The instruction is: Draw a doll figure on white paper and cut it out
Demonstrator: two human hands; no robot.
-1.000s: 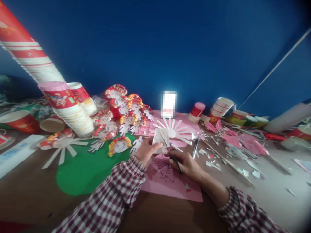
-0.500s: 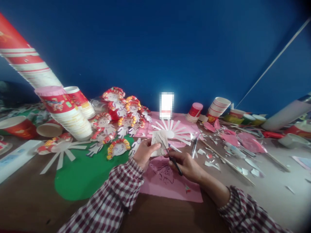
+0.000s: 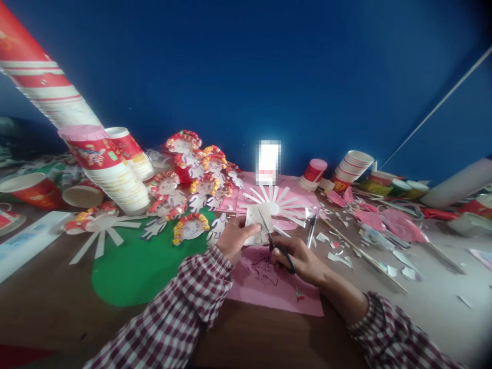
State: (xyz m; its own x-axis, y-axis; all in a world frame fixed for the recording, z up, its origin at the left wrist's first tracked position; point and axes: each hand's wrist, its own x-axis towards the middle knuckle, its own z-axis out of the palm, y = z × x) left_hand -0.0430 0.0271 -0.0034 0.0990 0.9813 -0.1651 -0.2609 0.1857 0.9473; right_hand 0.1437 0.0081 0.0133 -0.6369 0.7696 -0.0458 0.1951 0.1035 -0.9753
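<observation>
My left hand (image 3: 235, 237) pinches a small white paper piece (image 3: 258, 218) with drawn lines, thumb on its front. My right hand (image 3: 303, 260) is closed round the handles of black scissors (image 3: 285, 257), whose blades point up and left against the right side of the paper. Beneath both hands lies a pink sheet (image 3: 284, 294) with dark writing. Just behind the paper rests a cut paper cup (image 3: 272, 207) with its strips fanned out flat. A pen (image 3: 311, 230) lies to the right of it.
Paper dolls (image 3: 190, 228) with red and yellow curls stand and lie left of centre by a green sheet (image 3: 123, 277). Stacked cups (image 3: 111, 179) lean at the left. Paper scraps (image 3: 340, 259), a thin stick (image 3: 365, 256) and pink pieces (image 3: 403, 224) lie at the right.
The whole view has shifted slightly, so the table things appear a little higher and further right. Both hands keep their hold on the paper and scissors.
</observation>
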